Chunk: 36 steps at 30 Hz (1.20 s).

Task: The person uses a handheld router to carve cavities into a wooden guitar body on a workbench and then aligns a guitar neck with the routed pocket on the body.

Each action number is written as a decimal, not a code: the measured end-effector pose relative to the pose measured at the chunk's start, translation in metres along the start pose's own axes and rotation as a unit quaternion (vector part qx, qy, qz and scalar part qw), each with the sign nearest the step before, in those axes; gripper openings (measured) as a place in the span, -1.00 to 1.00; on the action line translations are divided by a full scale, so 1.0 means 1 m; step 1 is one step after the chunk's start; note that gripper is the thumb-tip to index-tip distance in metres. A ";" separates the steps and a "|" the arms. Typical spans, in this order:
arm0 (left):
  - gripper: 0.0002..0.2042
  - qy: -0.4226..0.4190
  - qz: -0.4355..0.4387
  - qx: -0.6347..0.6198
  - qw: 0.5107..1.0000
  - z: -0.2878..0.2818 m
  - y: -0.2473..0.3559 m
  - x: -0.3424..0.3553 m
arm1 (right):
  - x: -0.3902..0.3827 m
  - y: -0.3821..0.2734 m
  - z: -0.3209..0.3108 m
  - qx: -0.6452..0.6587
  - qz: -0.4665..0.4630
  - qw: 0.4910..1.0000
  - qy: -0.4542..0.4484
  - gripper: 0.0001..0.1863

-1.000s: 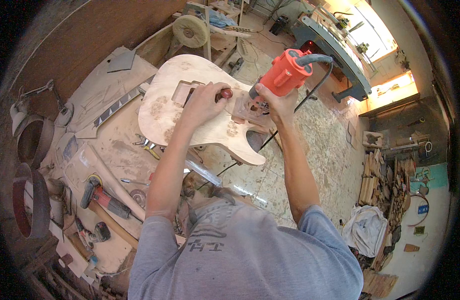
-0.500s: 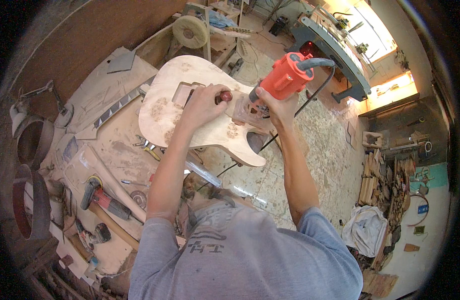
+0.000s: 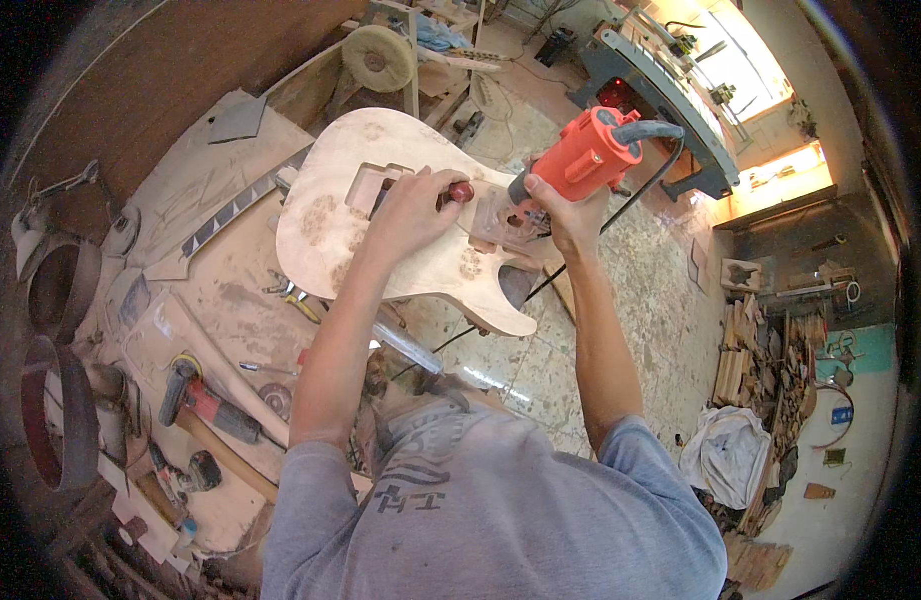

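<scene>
A pale wooden electric guitar body (image 3: 421, 268) with knotty patches and cut-out cavities lies in front of me, its horned end toward the right. On that end stands a red trim router (image 3: 589, 153), tilted, on a clear base plate (image 3: 499, 216). My right hand (image 3: 573, 212) is wrapped round the router's lower housing. My left hand (image 3: 421, 207) rests over the middle of the body, its fingers closed on a dark red knob (image 3: 462, 191) at the left end of the plate. The cutting bit is hidden from view.
On the bench at left lie an angle grinder (image 3: 213, 402), a cordless drill (image 3: 193, 472) and pliers (image 3: 299, 300). Sanding belts (image 3: 61, 412) hang at far left. The router's black cable (image 3: 641, 190) loops down at right. A blue-grey machine (image 3: 671, 100) stands beyond.
The router, its base plate and both hands have slid a little to the right over the guitar body. The grip of each hand is the same.
</scene>
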<state>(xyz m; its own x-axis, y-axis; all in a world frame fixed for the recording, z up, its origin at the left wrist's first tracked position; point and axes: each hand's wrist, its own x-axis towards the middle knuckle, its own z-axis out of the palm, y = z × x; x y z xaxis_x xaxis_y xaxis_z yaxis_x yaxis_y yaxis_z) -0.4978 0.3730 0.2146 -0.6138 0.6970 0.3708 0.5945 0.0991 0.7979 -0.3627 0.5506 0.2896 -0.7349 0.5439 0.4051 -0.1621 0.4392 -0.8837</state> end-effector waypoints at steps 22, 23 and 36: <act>-0.69 0.007 -0.008 0.008 1.000 -0.001 0.001 0.000 | 0.005 0.012 0.002 0.026 -0.006 1.000 0.007 -0.23; -0.69 0.008 -0.011 -0.001 1.000 -0.001 0.003 0.000 | 0.005 0.014 0.001 0.020 -0.017 1.000 0.004 -0.23; -0.72 -0.003 -0.023 -0.011 1.000 -0.007 0.009 0.000 | -0.006 -0.001 0.006 0.015 0.016 1.000 0.001 -0.26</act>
<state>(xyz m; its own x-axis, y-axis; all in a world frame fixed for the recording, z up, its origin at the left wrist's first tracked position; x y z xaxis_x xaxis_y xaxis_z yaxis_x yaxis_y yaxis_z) -0.4963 0.3690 0.2251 -0.6371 0.6966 0.3299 0.5539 0.1161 0.8245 -0.3614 0.5425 0.2867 -0.7381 0.5596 0.3769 -0.1580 0.3997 -0.9029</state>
